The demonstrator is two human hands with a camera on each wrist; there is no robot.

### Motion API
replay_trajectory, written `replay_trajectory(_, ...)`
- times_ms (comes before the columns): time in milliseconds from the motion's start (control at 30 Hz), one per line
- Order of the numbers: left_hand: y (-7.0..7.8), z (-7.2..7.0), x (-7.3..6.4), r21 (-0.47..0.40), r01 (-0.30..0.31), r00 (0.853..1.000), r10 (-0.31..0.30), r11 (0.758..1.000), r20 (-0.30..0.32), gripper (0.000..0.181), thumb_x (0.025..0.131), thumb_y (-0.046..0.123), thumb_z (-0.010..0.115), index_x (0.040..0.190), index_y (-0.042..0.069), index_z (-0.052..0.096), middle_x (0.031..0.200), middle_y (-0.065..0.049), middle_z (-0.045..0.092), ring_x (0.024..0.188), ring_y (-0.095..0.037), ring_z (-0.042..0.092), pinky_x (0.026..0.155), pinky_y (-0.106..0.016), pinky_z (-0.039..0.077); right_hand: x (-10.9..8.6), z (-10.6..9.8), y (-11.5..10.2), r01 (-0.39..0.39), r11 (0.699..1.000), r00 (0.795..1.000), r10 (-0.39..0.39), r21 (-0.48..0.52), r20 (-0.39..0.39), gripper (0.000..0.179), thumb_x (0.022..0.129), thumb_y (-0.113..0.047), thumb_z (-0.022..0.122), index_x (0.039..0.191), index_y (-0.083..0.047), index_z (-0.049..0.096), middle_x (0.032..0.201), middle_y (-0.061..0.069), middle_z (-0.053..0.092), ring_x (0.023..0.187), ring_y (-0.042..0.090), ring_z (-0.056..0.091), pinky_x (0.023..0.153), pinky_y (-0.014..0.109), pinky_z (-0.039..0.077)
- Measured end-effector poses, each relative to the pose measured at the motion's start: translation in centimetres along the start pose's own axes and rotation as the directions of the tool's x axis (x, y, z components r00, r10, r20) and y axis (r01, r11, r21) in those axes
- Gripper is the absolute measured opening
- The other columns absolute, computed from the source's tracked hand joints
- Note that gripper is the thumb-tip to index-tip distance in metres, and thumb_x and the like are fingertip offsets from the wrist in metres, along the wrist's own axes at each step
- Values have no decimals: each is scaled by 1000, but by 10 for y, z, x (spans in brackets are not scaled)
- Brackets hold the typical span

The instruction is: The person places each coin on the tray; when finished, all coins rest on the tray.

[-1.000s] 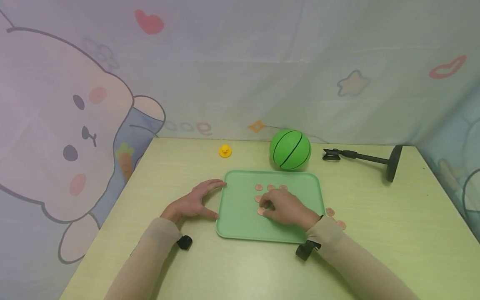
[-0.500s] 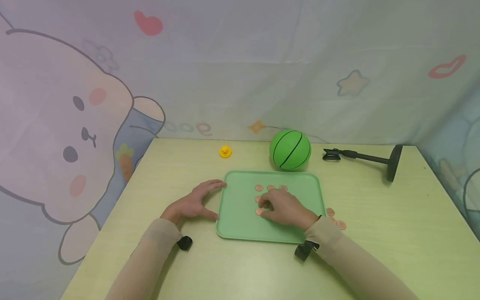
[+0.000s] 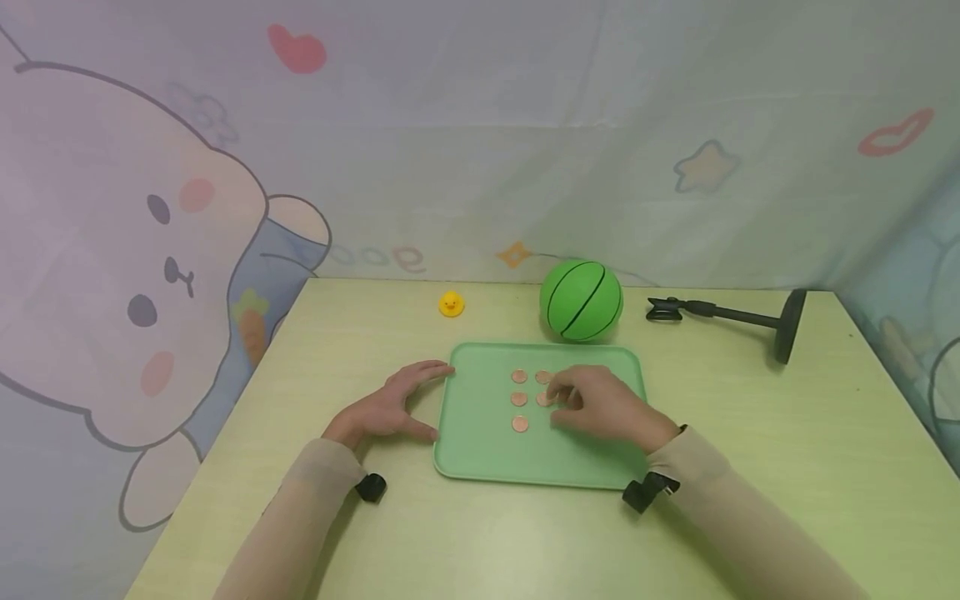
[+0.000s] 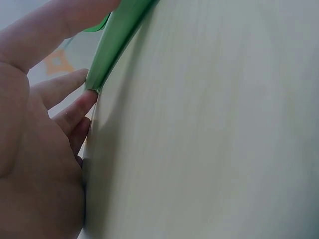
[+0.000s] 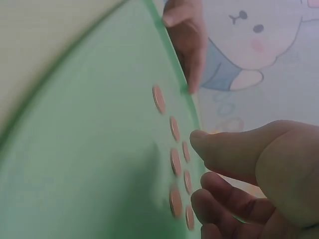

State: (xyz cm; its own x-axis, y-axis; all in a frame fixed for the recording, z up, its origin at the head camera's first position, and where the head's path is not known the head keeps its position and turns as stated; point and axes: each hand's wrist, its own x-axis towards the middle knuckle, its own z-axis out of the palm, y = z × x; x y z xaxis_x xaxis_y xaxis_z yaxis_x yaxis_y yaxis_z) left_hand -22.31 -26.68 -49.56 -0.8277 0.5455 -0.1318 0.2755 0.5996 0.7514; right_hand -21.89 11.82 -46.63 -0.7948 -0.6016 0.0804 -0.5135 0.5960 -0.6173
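Note:
Copper-coloured coins (image 3: 520, 424) lie in rows on the light green tray (image 3: 480, 454). My right hand (image 3: 600, 402) is over the tray's right part, its fingertips close by the coin (image 3: 544, 399) in the middle row. Thumb and fingers stand apart with nothing between them; the right wrist view shows the thumb (image 5: 224, 149) above the loosely bent fingers, beside several coins (image 5: 175, 162). My left hand (image 3: 386, 404) spans the tray's left edge, thumb and fingertips touching the rim. From the left wrist, those fingers (image 4: 75, 112) appear against the green rim (image 4: 117, 45).
A green ball (image 3: 581, 300) sits right behind the tray. Left of it is a yellow toy duck (image 3: 451, 304). A black stand (image 3: 742, 317) lies at the back right of the pale table (image 3: 480, 533). A printed cloth (image 3: 480, 150) hangs behind.
My right hand has let go of the front-left coin, after shifting it slightly left, and moved right. Its forearm now covers the loose coins right of the tray. My left hand stays put.

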Motion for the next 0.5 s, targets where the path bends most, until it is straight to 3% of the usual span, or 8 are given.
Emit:
replay_trajectory(333,2,0,-1,9,3,1000,-3,1000,1,103,74,28,95,162,22,41,172,-8,26,159,-36,17,126,-67,14,-31,-41,41,-65,998,998,65,-3,-3,20,91,-13,82,109,-8,76,96,2,71,78,11,65,70,30,57)
replay_trajectory(500,3,0,-1,-2,-1,1000,1,1000,-1,103,74,28,95,162,22,42,171,-8,26,158,-36,18,126,-67,14,-49,-60,54,-86,996,996,86,5,4,20,91,-12,81,110,-7,76,96,0,70,80,11,67,74,32,57)
